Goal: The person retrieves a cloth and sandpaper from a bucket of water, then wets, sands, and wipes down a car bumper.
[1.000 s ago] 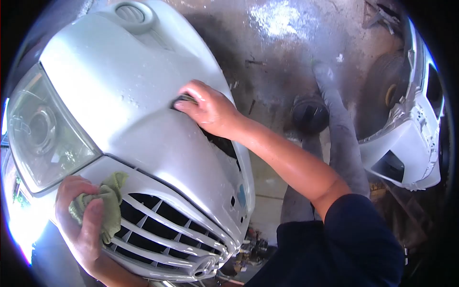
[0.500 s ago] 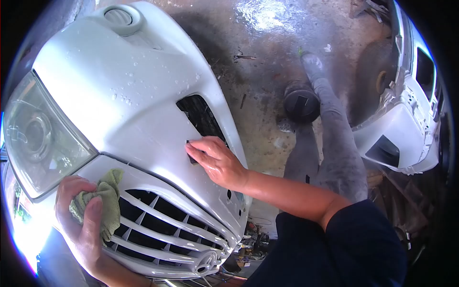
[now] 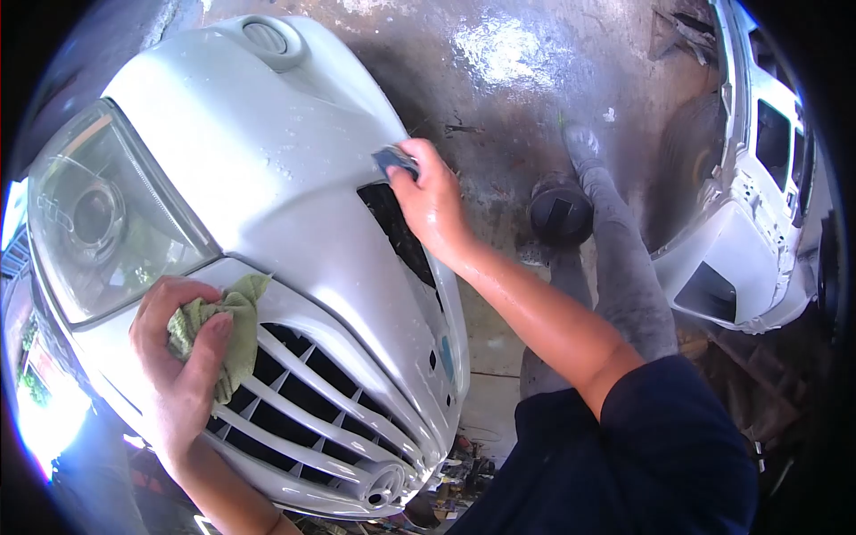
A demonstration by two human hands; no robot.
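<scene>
A white car bumper (image 3: pixel 294 214), with water drops on its paint, fills the left half of the view. My right hand (image 3: pixel 432 196) pinches a small dark piece of sandpaper (image 3: pixel 395 161) against the bumper, by the upper end of its dark opening (image 3: pixel 397 227). In my left hand (image 3: pixel 178 357) is a crumpled green cloth (image 3: pixel 236 339). That hand rests beside the slatted grille (image 3: pixel 312 428), just below the headlight (image 3: pixel 107 214).
Another white car body part (image 3: pixel 713 259) stands at the right. A round black object (image 3: pixel 561 209) sits on the floor next to legs in grey trousers (image 3: pixel 620 259). The concrete floor (image 3: pixel 499 98) has a wet, shiny patch.
My right hand has moved up and right along the bumper with the sandpaper, from beside the opening to its upper end. The view has shifted slightly. My left hand keeps the cloth.
</scene>
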